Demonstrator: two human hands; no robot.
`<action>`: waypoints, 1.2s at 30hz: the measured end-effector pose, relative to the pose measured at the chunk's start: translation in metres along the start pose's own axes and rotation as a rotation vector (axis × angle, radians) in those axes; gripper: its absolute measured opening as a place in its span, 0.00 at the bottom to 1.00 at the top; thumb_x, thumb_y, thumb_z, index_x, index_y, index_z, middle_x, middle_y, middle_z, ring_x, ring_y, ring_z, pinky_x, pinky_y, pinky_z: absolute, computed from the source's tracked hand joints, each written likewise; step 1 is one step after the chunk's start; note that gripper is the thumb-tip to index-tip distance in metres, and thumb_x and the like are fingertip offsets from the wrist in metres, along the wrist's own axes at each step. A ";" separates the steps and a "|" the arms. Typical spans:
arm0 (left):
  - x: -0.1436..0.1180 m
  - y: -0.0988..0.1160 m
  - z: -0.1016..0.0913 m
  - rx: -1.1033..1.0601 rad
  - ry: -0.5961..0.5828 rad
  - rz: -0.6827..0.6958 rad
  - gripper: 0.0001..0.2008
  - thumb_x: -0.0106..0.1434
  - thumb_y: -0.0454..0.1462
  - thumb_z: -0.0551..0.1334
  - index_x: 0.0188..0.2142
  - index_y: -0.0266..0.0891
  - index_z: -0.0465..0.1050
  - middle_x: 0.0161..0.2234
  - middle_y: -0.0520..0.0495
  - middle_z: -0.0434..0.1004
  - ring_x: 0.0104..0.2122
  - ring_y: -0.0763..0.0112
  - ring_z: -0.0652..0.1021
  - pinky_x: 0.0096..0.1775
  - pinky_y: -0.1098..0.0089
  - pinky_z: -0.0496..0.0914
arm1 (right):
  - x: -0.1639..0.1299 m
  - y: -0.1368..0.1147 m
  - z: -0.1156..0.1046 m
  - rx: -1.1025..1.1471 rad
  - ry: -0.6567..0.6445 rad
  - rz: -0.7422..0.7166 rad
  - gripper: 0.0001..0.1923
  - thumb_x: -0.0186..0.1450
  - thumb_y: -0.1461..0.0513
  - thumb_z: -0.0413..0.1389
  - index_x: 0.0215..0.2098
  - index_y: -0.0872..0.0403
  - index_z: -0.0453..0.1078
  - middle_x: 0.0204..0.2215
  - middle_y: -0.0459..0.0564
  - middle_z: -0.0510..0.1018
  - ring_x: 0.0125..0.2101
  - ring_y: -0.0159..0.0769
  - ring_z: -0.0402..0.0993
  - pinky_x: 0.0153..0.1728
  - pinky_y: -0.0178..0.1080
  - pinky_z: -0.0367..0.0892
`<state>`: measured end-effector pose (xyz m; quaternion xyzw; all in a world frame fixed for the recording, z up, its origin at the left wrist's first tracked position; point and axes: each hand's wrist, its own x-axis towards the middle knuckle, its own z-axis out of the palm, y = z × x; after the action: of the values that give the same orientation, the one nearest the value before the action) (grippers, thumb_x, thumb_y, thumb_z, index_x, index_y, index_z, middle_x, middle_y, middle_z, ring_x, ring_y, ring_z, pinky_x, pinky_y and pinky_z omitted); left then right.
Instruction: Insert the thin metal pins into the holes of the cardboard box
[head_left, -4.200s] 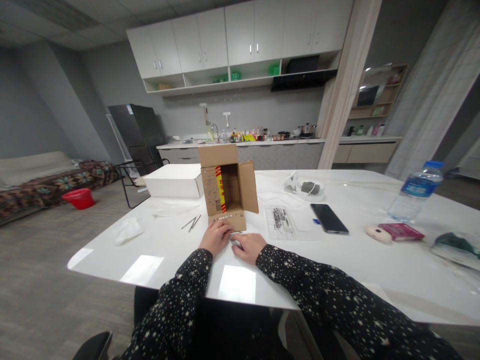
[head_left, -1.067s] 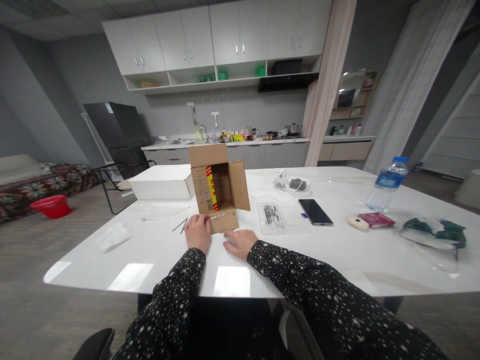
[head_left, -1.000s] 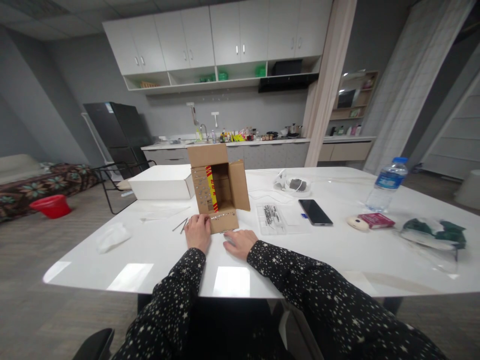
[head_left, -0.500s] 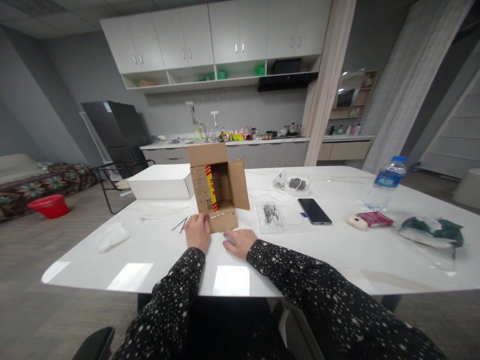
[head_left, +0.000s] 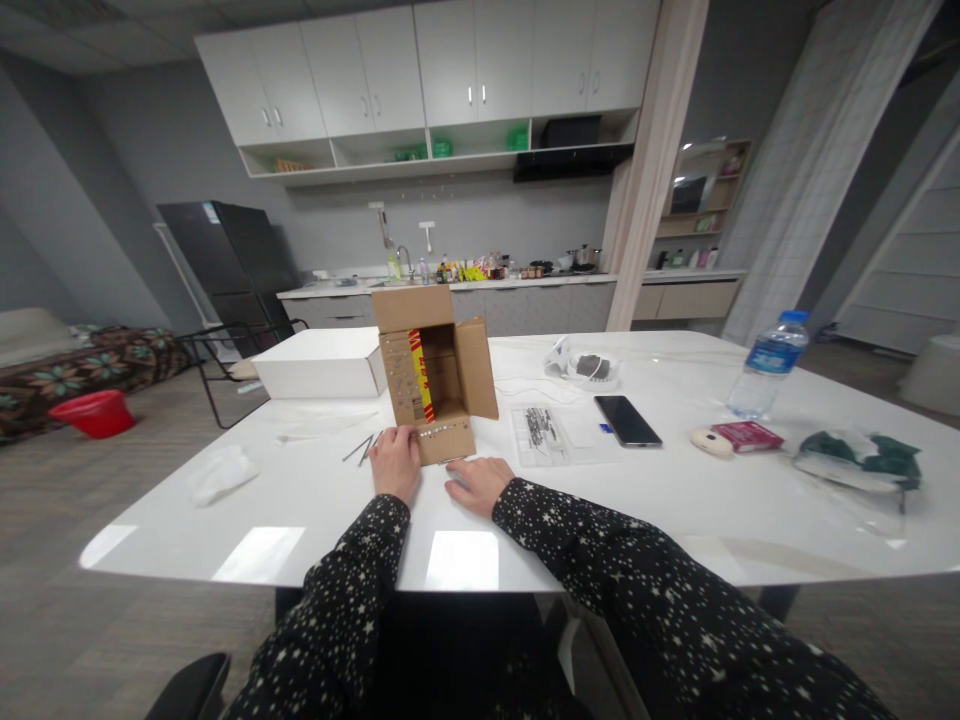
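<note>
Right now your left hand (head_left: 395, 466) rests with its fingers on the left edge of the cardboard box's (head_left: 433, 376) front flap at centre frame, gripping nothing; your right hand (head_left: 475, 483) lies flat on the table (head_left: 525, 520) just below that flap. Red-and-yellow printing inside the box is unreadable.

The left hand (head_left: 395, 463) covers the near left corner of the cardboard box's (head_left: 435, 375) lowered flap, fingertips out of sight against it. Whatever lies under the right hand (head_left: 477, 481) is hidden — only a sliver pokes out by the flap. The row of small pale dots along that flap is too tiny to identify; same for the thin metal pieces in the clear tray (head_left: 546, 436). Both sleeves run off the bottom edge — so does the table's (head_left: 300, 500) near side.
</note>
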<state>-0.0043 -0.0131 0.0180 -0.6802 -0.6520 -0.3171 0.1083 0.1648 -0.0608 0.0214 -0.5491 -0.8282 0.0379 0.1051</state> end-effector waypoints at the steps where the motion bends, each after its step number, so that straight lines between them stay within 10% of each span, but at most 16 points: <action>1: 0.000 0.000 0.000 -0.002 -0.002 0.005 0.12 0.64 0.35 0.50 0.41 0.40 0.71 0.39 0.42 0.73 0.43 0.58 0.71 0.43 0.60 0.61 | 0.000 0.000 0.000 -0.001 -0.005 0.001 0.22 0.65 0.50 0.43 0.53 0.45 0.66 0.40 0.51 0.79 0.39 0.41 0.74 0.37 0.40 0.62; 36: 0.003 -0.001 0.010 0.069 -0.036 0.209 0.15 0.62 0.30 0.51 0.45 0.41 0.70 0.40 0.41 0.71 0.43 0.59 0.70 0.43 0.61 0.61 | -0.002 -0.002 -0.005 0.003 -0.018 0.008 0.21 0.65 0.51 0.43 0.52 0.46 0.66 0.41 0.50 0.78 0.39 0.41 0.74 0.36 0.40 0.61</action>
<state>-0.0025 -0.0049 0.0122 -0.7461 -0.5897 -0.2690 0.1525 0.1648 -0.0634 0.0261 -0.5520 -0.8268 0.0444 0.0984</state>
